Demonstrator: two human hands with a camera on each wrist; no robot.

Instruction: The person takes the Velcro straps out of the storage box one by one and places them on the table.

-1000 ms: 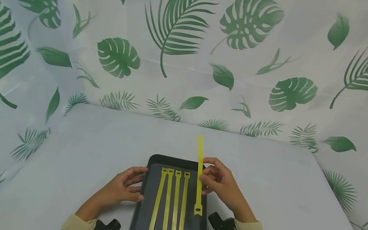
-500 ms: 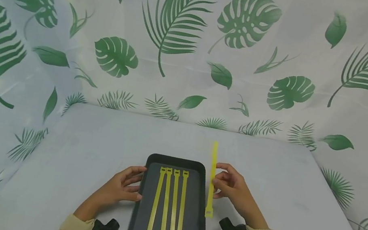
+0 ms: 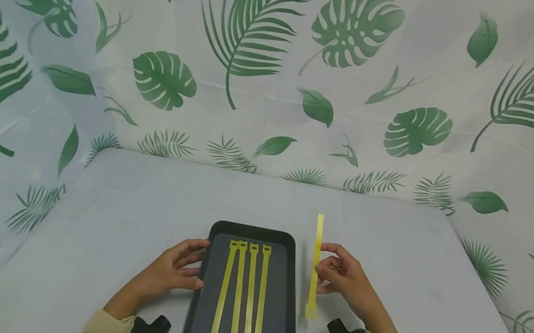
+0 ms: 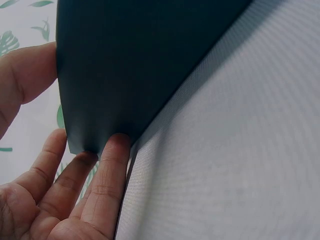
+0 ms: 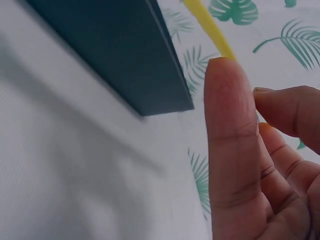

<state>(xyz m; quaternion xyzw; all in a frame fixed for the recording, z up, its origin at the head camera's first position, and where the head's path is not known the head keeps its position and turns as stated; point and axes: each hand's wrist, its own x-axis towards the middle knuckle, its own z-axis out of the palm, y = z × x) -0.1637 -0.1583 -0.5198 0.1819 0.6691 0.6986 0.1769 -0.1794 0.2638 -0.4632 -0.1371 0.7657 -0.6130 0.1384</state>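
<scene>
A dark grey tray (image 3: 278,311) lies lengthwise in front of me in the head view. Several yellow cable straps (image 3: 250,297) lie side by side in it, slotted heads at the far end. My left hand (image 3: 170,271) rests against the tray's left side; the left wrist view shows fingertips (image 4: 116,145) touching its outer wall. To the right of the tray, my right hand (image 3: 346,279) pinches another yellow strap (image 3: 318,244) between thumb and fingers. That strap stands lengthwise with its slotted head toward me. Fingers hide most of it in the right wrist view.
A white table (image 3: 160,195) surrounds the tray. Behind and beside it hangs a white curtain (image 3: 267,107) printed with green leaves. Black wrist devices (image 3: 151,328) sit at both cuffs.
My right hand has carried the held strap rightward, from over the tray's right edge to beside the tray, and slightly nearer to me. My left hand stays at the tray's left side.
</scene>
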